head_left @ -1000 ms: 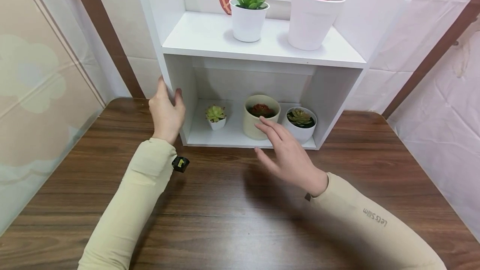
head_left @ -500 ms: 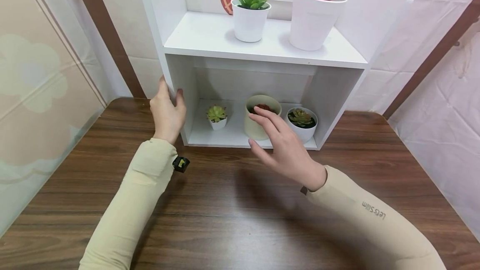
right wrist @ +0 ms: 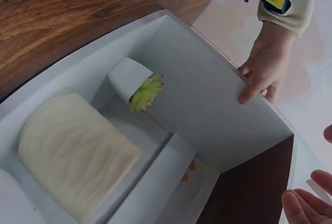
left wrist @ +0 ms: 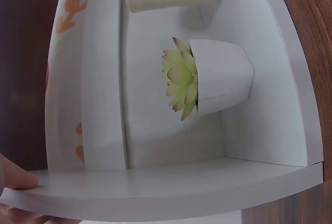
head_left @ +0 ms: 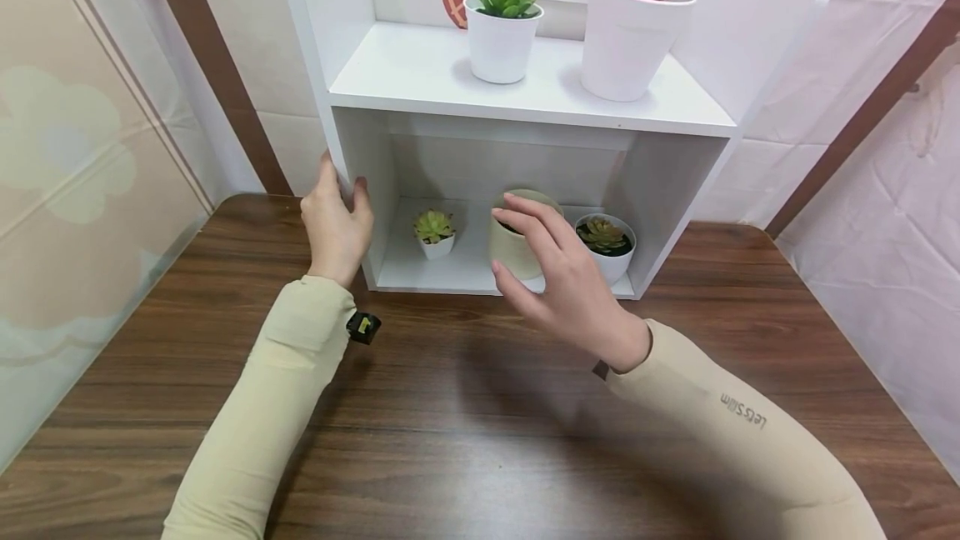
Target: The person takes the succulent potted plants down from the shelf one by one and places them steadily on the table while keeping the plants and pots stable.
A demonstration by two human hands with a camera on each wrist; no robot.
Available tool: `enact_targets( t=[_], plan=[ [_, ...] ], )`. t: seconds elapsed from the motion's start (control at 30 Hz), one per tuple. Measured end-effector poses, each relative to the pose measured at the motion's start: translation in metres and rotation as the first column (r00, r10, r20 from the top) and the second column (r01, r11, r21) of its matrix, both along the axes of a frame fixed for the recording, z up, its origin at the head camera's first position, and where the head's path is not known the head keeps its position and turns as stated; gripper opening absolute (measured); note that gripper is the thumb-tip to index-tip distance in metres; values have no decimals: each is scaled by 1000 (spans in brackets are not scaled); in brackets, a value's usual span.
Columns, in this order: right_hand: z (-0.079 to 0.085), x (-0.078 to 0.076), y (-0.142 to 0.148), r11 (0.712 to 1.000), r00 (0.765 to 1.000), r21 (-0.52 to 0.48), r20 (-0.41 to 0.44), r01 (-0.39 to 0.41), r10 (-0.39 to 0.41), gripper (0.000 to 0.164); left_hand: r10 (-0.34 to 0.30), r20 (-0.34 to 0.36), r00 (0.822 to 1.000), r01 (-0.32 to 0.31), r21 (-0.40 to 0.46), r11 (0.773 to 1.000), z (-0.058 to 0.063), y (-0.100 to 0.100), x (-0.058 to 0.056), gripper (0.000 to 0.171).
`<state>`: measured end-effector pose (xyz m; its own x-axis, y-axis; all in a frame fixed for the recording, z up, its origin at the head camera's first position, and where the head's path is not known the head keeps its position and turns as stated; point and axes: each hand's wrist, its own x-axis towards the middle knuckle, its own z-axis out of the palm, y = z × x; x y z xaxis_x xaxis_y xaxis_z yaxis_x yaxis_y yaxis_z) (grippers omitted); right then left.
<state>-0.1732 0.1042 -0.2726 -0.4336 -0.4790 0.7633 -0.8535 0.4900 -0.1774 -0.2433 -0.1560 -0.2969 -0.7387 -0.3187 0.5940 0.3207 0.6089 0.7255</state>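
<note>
Filling the lower half of the head view, a brown wooden table (head_left: 405,440) carries a white two-tier shelf unit (head_left: 540,115) across the upper middle of the frame. Right of centre hangs the right hand (head_left: 566,286), fingers loosely extended, grasping nothing. Over at middle left, the left hand (head_left: 336,227) grips the unit's side panel (right wrist: 207,79), thumb on the inner face, fingers outside!

Up at upper right, the big white pot (head_left: 628,44) shows its red succulent. Centre frame, lower tier: the cream pot (head_left: 507,248), partly hidden by the right hand, though the right wrist view shows the fingers clear of it. Upper middle, a white pot with a green succulent (head_left: 501,48); right of centre below, a squat white pot (head_left: 618,268); and the tiny faceted pot (head_left: 437,247), upright, left of the cream one.

Steadying left, poised right: that looks like the step in hand. Any next move, I judge, calls for a firm left hold and right-hand fingers steering clear of pot rims.
</note>
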Motion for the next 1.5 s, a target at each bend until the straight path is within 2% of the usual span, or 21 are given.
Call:
enact_targets(
  t=[0.17, 0.57, 0.83, 1.5],
  plan=[
    [6, -2, -2, 1000, 1000, -15, -18, -9, 9, 45, 3, -5, 1000, -3, -4, 1000, 0, -1, -1, 37],
    [20, -6, -5, 999, 999, -29, -25, 25, -26, 44, 8, -8, 1000, -8, -8, 1000, 0, -1, -1, 37],
    [24, -7, -7, 999, 999, -23, -29, 23, -23, 46, 0, -12, 1000, 0, 1, 1000, 0, -1, -1, 38],
    [45, -17, -12, 995, 999, -100, -33, 20, -23, 45, 4, -16, 1000, -5, -16, 1000, -2, -1, -1, 37]
  ],
)
